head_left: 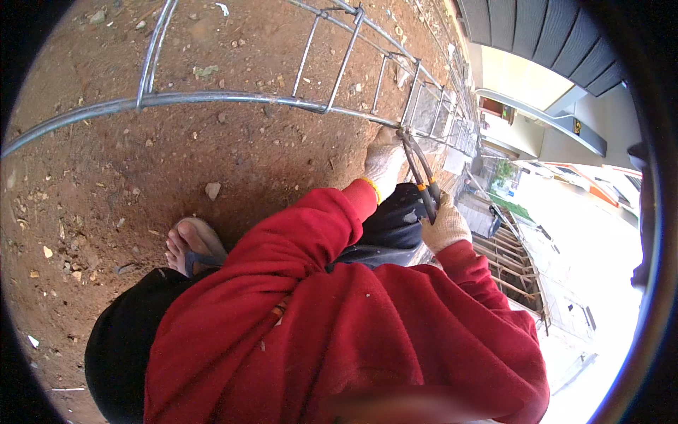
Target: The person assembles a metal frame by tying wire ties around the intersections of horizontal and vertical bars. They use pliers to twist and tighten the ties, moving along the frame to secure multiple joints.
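Note:
A long cage of steel rebar (233, 99) with square stirrups lies over red dirt ground. My left hand (385, 159), in a whitish work glove, grips a bar of the cage near a stirrup joint. My right hand (445, 225), also gloved, is closed around the orange-and-black handles of a pair of pincers (418, 164). The pincers' jaws meet the bar at the joint, right beside my left hand. Red sleeves cover both my arms.
My foot in a sandal (194, 244) rests on the stony dirt (106, 184) below the cage. More rebar frames (512, 265) lie at the right. A building with a dark roof (544, 35) stands at the upper right.

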Demonstrator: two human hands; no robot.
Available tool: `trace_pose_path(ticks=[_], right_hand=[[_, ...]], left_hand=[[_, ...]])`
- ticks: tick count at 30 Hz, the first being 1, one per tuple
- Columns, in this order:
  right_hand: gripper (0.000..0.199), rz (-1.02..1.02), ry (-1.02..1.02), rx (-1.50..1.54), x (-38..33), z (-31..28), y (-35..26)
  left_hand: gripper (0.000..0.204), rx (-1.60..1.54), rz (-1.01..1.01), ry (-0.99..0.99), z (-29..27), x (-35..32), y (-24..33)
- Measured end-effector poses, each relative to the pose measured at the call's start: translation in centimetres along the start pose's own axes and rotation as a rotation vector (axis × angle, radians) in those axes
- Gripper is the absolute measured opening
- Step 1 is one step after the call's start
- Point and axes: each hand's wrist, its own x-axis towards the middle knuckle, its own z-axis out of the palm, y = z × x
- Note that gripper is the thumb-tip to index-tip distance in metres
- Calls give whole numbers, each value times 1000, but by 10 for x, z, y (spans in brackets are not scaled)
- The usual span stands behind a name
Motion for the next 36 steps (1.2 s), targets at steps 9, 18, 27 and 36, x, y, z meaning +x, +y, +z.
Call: trace_pose_path(ticks=[9, 18, 27, 36], right_hand=[[38, 205, -685, 911, -1, -16, 4], [57, 240, -721, 948, 3, -45, 1], [82, 231, 101, -416, 9, -38, -46], [27, 331, -1228, 1103, 58, -65, 17]], left_hand=[[36, -1322, -501, -445, -13, -16, 9], [19, -901, -495, -75, 33, 1, 41], [15, -947, -520, 150, 61, 8, 42], [63, -250, -540, -765, -62, 28, 58]])
